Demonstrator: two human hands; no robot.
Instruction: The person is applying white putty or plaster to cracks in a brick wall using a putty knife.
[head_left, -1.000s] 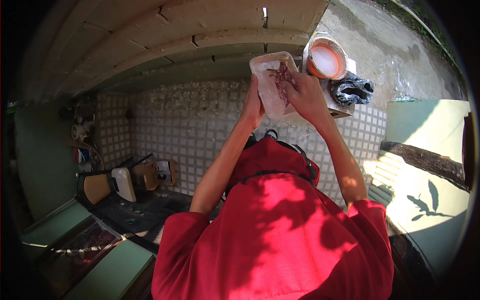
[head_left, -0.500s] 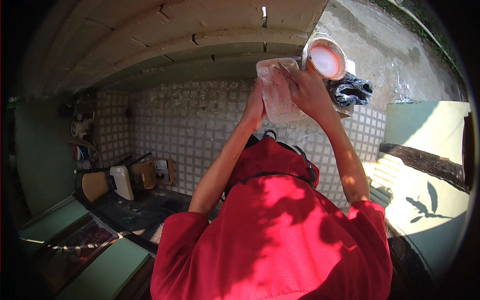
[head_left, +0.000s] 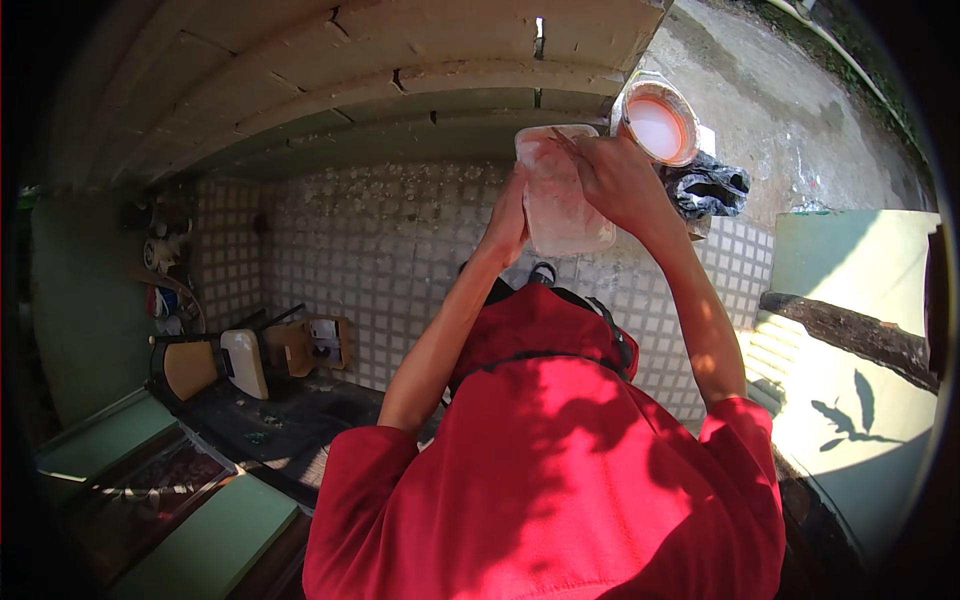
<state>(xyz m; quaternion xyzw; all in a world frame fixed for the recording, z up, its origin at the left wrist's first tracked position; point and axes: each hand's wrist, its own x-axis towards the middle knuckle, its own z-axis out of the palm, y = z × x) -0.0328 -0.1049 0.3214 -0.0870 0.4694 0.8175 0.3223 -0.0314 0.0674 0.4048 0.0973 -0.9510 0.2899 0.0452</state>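
My left hand (head_left: 510, 212) grips the left side of a clear rectangular plastic tub (head_left: 568, 222) smeared with whitish paste. My right hand (head_left: 622, 180) reaches over the tub's right side, its fingers closed on a thin, dark reddish tool (head_left: 562, 142) whose exact kind I cannot make out. The tool's tip lies over the far part of the tub. Just beyond my right hand stands an orange-lined bucket (head_left: 690, 128) with milky liquid in it.
A crumpled black plastic bag (head_left: 712, 186) lies beside the bucket. A pale plank wall (head_left: 460, 75) rises ahead, over a checkered tile floor (head_left: 370, 290). Chairs (head_left: 243, 362) and an open cardboard box (head_left: 290, 347) stand at the left. A dark wooden beam (head_left: 845, 330) is at the right.
My right hand and the tool have shifted slightly within the tub, the tool's tip staying near its far end. The left hand keeps its hold. The whole view has moved a little.
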